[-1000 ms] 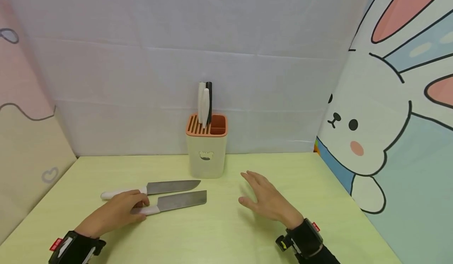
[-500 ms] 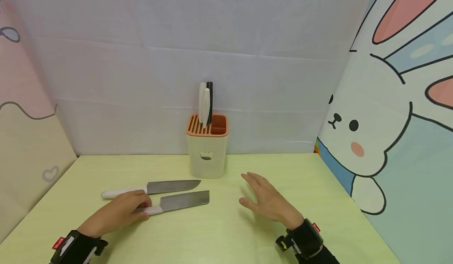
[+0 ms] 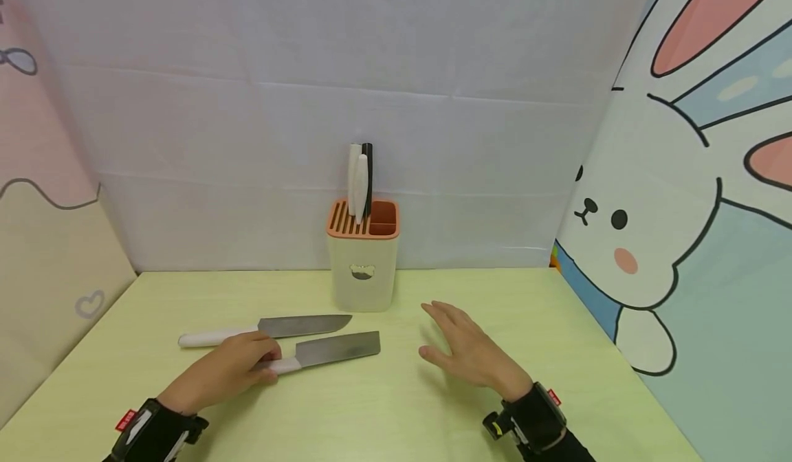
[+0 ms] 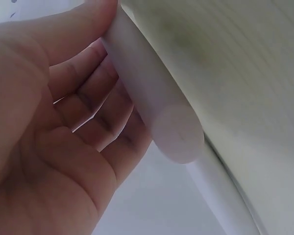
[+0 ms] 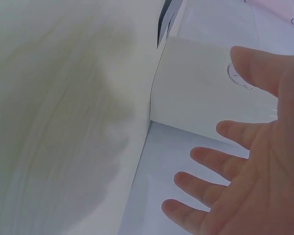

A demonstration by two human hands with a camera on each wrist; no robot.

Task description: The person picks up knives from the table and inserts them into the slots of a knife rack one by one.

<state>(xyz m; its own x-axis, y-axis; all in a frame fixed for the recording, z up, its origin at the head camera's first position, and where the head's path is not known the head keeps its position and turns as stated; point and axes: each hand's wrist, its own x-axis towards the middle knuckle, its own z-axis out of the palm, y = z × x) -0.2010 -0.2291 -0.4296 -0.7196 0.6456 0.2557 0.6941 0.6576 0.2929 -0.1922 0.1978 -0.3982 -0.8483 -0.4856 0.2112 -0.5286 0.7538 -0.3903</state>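
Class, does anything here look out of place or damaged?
The far knife looks out of place, lying outside the holder where other handles stand. The left hand holds the near knife. No damage shows.

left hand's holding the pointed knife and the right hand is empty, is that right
Not quite: the left hand holds the square-ended knife, not the pointed knife, as the head view shows. The right hand is indeed empty.

I see a cleaver [image 3: 323, 353] with a broad, square-ended grey blade [image 3: 340, 348] and white handle [image 3: 287, 366], held in the person's left grip [image 3: 225, 368], its blade in front of the knife holder [image 3: 364, 287]; whether it touches the tabletop [image 3: 371, 410], I can't tell.
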